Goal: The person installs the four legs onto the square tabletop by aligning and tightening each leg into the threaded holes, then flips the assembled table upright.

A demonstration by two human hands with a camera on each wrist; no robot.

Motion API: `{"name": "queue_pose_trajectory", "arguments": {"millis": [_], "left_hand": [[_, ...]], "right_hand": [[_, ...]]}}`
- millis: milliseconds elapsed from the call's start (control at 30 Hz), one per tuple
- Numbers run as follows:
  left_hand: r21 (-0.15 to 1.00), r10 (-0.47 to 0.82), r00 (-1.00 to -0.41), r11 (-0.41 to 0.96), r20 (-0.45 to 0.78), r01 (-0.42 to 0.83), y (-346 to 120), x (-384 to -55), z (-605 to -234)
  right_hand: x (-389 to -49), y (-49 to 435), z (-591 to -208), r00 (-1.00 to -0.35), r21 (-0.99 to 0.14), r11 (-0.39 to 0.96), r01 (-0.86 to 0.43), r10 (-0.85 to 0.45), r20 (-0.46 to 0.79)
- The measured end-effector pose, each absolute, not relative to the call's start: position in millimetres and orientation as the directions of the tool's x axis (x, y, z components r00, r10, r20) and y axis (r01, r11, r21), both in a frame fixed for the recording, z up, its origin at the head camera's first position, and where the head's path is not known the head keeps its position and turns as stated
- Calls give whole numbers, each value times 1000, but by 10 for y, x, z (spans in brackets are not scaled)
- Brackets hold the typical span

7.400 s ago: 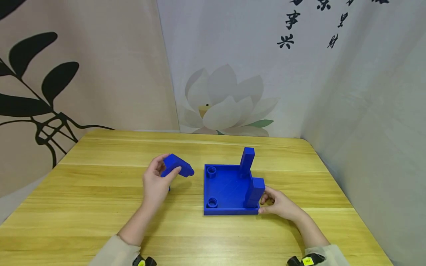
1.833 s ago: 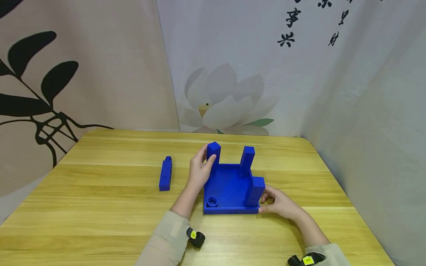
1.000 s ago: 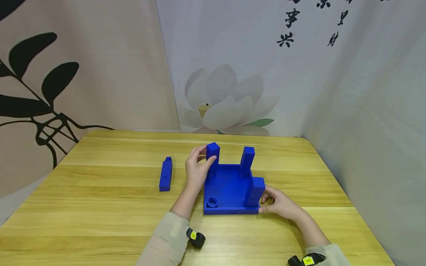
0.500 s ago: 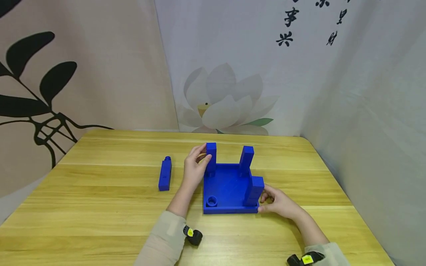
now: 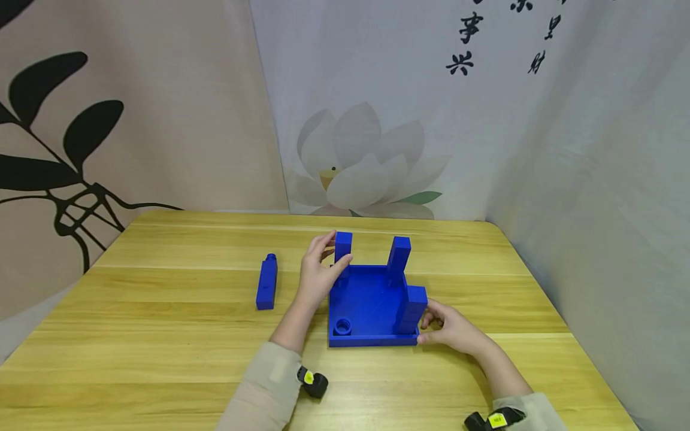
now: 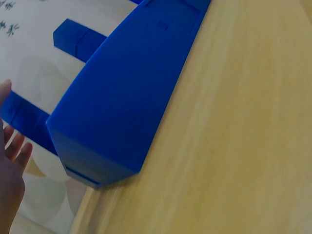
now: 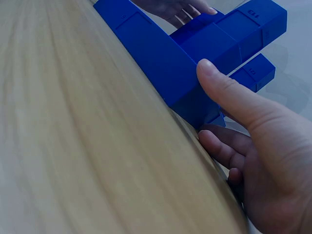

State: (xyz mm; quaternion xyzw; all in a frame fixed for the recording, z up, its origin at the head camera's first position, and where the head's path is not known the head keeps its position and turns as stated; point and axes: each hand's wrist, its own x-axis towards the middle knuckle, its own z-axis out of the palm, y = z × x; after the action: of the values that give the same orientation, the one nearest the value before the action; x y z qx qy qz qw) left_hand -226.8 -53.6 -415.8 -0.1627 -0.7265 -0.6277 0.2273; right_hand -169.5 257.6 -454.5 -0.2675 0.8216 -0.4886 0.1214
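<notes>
An upturned blue square toy tabletop (image 5: pixel 372 305) with a raised rim lies on the wooden table. At its back left corner stands a blue leg (image 5: pixel 343 240), upright, its foot partly hidden by my left hand (image 5: pixel 317 272). Thumb and fingers of that hand grip the leg from the left; the left wrist view shows the leg (image 6: pixel 31 122) too. My right hand (image 5: pixel 457 330) pinches the tabletop's front right corner, thumb on one side and fingers on the other in the right wrist view. Two more legs rise from the right corners, back (image 5: pixel 399 257) and front (image 5: pixel 415 304).
A round socket (image 5: pixel 342 327) shows in the tabletop's front left corner. Left of the tabletop a loose blue leg (image 5: pixel 266 284) lies on the wooden table (image 5: pixel 162 335), its knobbed end facing away. Printed curtains (image 5: pixel 377 72) hang behind the table.
My left hand has carried a leg from the left to the back left corner socket and stood it there. Since then the leg has turned about its length. My right hand has stayed put.
</notes>
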Motion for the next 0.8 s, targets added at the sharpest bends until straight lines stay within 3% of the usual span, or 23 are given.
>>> {"name": "queue_pose_trajectory", "arguments": {"millis": [233, 800], "left_hand": [[821, -106, -827, 243, 552, 517, -468, -2234, -4122], [813, -127, -809, 202, 574, 546, -488, -2246, -4215]], "right_hand": [[-1692, 2571, -4534, -825, -867, 377, -327, -562, 67], [-1687, 2571, -4515, -827, -869, 390, -304, -561, 37]]}}
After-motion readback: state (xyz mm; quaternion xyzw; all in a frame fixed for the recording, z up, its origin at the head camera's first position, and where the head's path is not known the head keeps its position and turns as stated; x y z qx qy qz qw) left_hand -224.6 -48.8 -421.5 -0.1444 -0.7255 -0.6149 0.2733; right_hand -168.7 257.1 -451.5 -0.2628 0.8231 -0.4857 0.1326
